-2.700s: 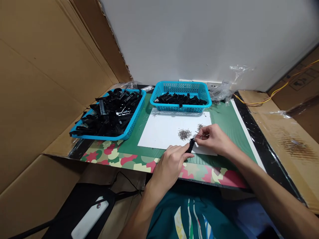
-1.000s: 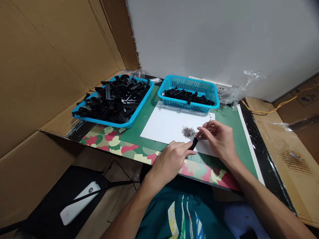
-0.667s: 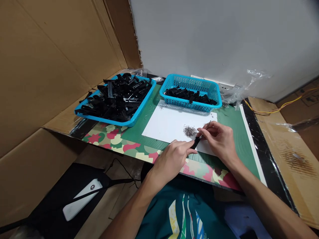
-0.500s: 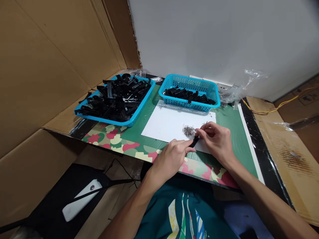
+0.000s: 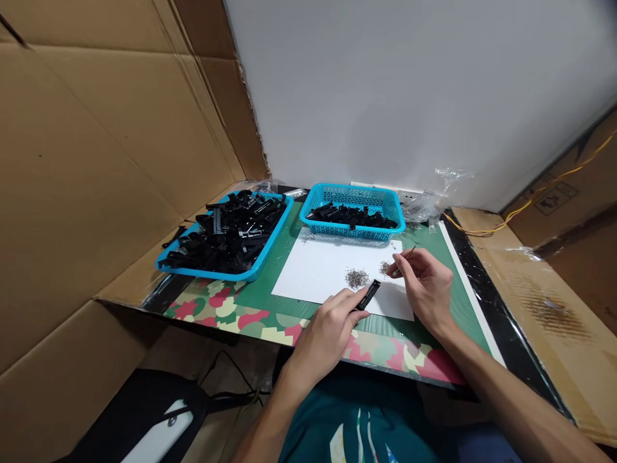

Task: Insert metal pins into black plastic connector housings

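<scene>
My left hand (image 5: 332,325) pinches a narrow black plastic part (image 5: 369,296) between thumb and fingers, its far end tilted up to the right over the white sheet (image 5: 308,267). Held in my right hand (image 5: 427,286) is a thin, dark, pointed tool (image 5: 411,251), which slants up past the fingers; its exact kind is unclear. The right fingertips hover beside a small heap of tiny brownish metal pieces (image 5: 384,268). A larger heap of tiny metal pieces, perhaps springs (image 5: 357,278), lies just beyond the black part.
A blue tray (image 5: 260,267) piled with black plastic parts stands at the left. Behind the sheet is a blue perforated basket (image 5: 347,229) with more black parts. Clear plastic bags (image 5: 421,209) and a yellow cable (image 5: 511,222) lie at the back right. Cardboard walls (image 5: 120,148) enclose the left side.
My right hand has moved away from the black part to the right, beside the smaller heap. My left hand still holds the part. The camera view has tilted upward.
</scene>
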Demonstrator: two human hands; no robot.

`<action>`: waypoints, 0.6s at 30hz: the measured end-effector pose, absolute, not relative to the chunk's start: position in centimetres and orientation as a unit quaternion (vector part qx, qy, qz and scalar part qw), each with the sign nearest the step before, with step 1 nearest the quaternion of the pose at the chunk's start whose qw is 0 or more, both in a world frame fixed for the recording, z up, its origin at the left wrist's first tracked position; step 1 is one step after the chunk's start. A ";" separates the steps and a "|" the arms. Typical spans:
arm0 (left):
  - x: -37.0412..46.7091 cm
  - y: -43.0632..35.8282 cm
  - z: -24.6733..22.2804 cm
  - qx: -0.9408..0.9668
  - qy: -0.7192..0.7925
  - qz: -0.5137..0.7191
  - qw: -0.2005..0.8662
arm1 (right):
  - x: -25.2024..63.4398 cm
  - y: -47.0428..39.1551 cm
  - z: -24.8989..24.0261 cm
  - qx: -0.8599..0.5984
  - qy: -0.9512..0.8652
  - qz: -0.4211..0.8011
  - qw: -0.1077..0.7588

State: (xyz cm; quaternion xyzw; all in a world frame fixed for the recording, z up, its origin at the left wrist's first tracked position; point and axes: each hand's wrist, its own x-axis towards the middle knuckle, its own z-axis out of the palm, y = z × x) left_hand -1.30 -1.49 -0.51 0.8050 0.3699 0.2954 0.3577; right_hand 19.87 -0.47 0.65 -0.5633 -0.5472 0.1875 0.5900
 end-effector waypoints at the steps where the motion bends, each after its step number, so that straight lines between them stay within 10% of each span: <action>1: -1.3 -1.5 -0.5 0.801 0.370 0.297 0.365 | 19.9 -0.5 0.7 -0.560 -0.554 0.187 0.587; 18: -2.4 -0.3 -0.5 0.651 0.452 0.432 0.430 | 19.9 1.6 -2.0 -0.611 -0.707 0.141 0.326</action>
